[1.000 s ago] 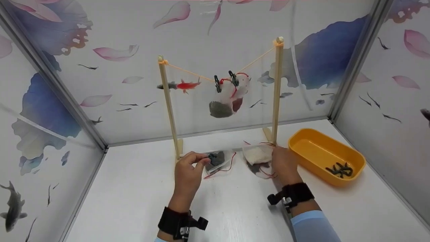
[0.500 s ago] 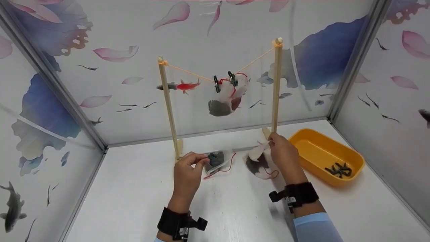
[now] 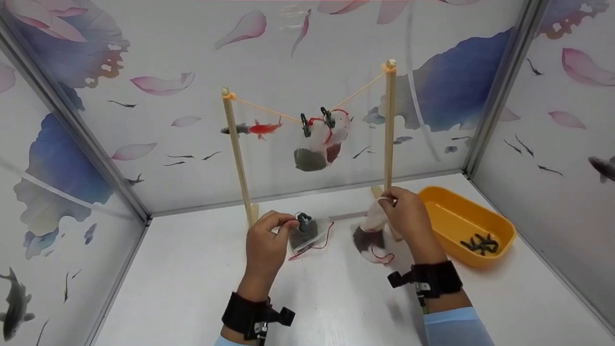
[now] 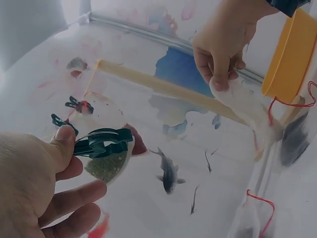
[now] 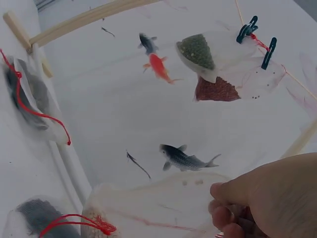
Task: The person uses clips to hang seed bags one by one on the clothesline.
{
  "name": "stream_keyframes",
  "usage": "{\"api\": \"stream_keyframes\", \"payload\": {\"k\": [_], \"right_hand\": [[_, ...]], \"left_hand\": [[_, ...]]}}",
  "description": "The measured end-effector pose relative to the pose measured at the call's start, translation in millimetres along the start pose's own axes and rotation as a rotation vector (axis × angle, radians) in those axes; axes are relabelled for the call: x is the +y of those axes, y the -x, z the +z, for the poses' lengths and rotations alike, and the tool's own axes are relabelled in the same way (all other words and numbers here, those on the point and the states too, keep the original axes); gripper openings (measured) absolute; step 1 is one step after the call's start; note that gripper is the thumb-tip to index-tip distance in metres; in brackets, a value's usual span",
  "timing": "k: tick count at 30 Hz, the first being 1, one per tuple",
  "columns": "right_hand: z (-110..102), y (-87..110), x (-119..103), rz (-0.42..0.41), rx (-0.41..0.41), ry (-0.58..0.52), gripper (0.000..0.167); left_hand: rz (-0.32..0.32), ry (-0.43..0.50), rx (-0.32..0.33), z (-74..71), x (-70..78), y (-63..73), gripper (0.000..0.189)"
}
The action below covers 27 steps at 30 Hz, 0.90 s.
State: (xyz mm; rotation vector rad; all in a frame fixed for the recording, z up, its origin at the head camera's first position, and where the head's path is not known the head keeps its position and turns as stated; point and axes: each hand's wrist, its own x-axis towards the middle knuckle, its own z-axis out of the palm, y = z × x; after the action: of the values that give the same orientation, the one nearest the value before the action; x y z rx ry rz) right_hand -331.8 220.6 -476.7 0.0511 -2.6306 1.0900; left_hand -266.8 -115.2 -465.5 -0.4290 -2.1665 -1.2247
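As my left hand (image 3: 268,240) pinches a green clip (image 4: 106,143), my right hand (image 3: 411,216) pinches a pale bag (image 3: 374,218)!
The bag's near the right post (image 3: 389,129); I'd hold firmly, lift smoothly, and stay clear of the red string (image 5: 102,225).

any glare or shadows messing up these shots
Head view: faint streaky glare high on the back wall, a soft shadow on the table; left wrist view: dim overall, bright wash in the upper left corner; right wrist view: dim and greyish, the pale bag low in contrast.
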Motion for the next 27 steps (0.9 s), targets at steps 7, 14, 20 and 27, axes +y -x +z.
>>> {"api": "stream_keyframes", "payload": {"k": [7, 14, 20, 27], "right_hand": [[-41, -19.6, -32, -0.071, -0.019, 0.049, 0.022], [-78, -55.3, -86, -0.150, -0.058, 0.032, 0.026], [-94, -90.6, -119, -0.261, 0.147, 0.105, 0.017], [-104, -118.4, -143, -0.290, 0.195, 0.173, 0.016]], "left_hand": [[0.160, -0.087, -0.006, -0.9, 44.0, -67.1, 0.011], [0.180, -0.143, -0.015, 4.4, 97.3, -149.2, 0.017], [0.174, -0.328, -0.036, 24.9, 124.1, -205.8, 0.022], [0.063, -0.408, -0.090, 48.0, 136.4, -236.4, 0.023]]}}
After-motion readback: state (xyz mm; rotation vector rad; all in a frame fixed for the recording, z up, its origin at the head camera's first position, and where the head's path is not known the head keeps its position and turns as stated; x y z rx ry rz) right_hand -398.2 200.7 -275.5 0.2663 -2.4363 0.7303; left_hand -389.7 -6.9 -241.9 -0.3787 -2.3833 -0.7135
